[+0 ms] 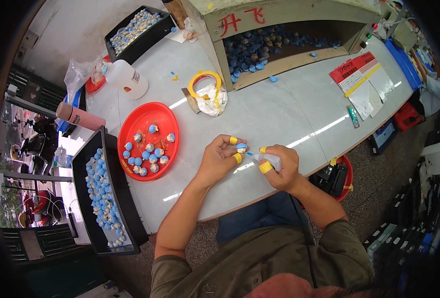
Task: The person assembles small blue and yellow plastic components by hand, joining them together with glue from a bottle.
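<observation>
Olive cloth of my shirt (259, 263) fills the view nearest the camera, and beyond it both my forearms reach over the pale table (284, 109). Between the fingertips of my left hand (216, 160) I pinch a small blue-and-cream piece (241, 148), held up just off the table's near edge. My right hand (285, 166) is closed around a translucent squeeze bottle (273, 161), its thin blue nozzle (250, 154) pointing left at the piece; whether the tip touches it, I can't quite make out. Yellow tape wraps the thumb and a finger on each hand. To my left, a round red tray (139, 115) carries a loose scatter of similar pieces, and just beside it a black bin (126, 198) holds many more. Farther up the table, a yellow tape roll (193, 88) leans against crumpled white tissue (211, 103).
</observation>
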Tool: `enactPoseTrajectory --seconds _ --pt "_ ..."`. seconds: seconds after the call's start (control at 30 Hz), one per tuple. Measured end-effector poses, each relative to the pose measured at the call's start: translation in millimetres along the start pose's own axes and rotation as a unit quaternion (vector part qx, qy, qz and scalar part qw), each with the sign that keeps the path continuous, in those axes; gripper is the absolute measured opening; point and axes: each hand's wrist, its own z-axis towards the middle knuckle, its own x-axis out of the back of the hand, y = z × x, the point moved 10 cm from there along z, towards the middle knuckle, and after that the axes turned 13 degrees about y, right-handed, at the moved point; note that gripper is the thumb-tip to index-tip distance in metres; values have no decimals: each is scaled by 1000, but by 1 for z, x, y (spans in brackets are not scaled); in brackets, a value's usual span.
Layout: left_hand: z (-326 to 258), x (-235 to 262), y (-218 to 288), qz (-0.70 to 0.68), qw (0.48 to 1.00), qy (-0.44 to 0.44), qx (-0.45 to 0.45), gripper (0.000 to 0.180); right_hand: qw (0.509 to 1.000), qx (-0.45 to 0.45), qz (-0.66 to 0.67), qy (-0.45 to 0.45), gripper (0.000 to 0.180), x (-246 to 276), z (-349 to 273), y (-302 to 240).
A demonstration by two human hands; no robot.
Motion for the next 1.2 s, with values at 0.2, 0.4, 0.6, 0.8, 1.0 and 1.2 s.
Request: enactPoseTrajectory --seconds 0.2,0.4,0.6,0.8,1.0,1.2 --pt "1 1 1 -13 1000 -1 0 36 1000 -11 -5 6 24 2 3 2" --pt "1 -1 -2 -47 998 1 38 36 999 -25 13 28 24 12 1 6" --pt "-6 0 -7 -53 992 13 113 39 982 -173 40 59 29 31 -8 30" --pt "-5 3 -8 -79 990 -5 114 34 964 -259 -11 68 27 65 13 67" --pt "0 6 -15 -106 984 5 143 32 941 -208 -242 111 26 155 45 127" --pt "0 8 -13 -124 984 5 126 31 881 -246 -393 94 34 187 48 155"
